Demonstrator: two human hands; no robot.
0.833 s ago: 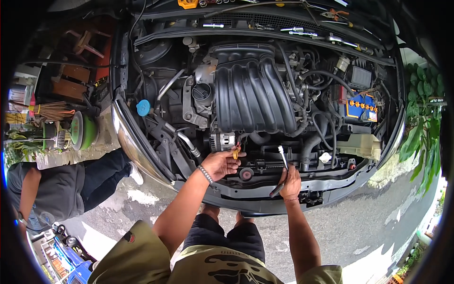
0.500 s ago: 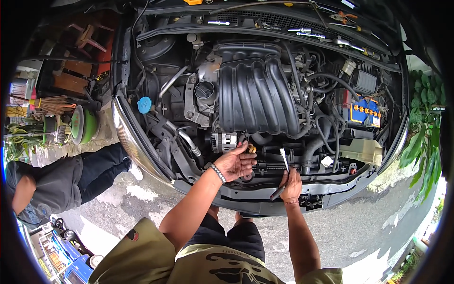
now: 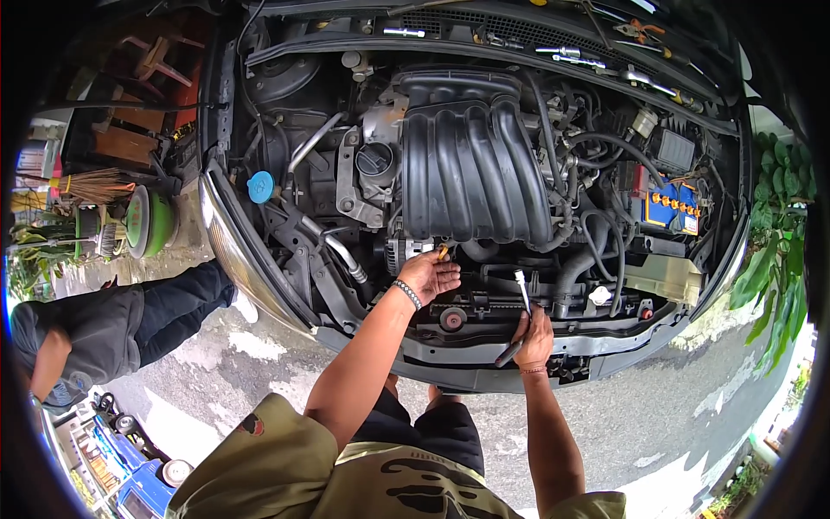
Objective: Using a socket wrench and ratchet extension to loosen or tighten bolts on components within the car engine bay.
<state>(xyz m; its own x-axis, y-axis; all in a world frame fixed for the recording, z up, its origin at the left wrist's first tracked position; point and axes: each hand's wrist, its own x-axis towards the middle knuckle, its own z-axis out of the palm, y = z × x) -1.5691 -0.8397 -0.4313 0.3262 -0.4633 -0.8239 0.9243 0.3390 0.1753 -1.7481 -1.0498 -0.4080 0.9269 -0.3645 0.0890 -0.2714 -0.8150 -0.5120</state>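
My left hand (image 3: 428, 278) reaches in at the front of the engine, beside the alternator (image 3: 406, 257). Its thumb and forefinger pinch a small yellow-orange piece (image 3: 443, 253), which looks like a dipstick handle; the other fingers are loosely spread. Below the front edge of the black ribbed intake manifold (image 3: 471, 173), that piece is partly hidden by the fingers. My right hand (image 3: 535, 336) grips a socket wrench (image 3: 524, 292) with a silver shaft and dark handle. The wrench points up over the radiator support, its socket end touching nothing that I can make out.
A blue-topped battery (image 3: 670, 216) sits at the right of the bay. Pliers (image 3: 640, 31), sockets (image 3: 566, 54) and a ratchet (image 3: 648, 82) lie along the cowl. A blue cap (image 3: 260, 187) stands at the left. Beyond the left fender is another person (image 3: 95, 342).
My left hand has moved up and slightly left, taking the yellow-orange piece closer to the manifold's front edge. My right hand and the socket wrench have hardly moved.
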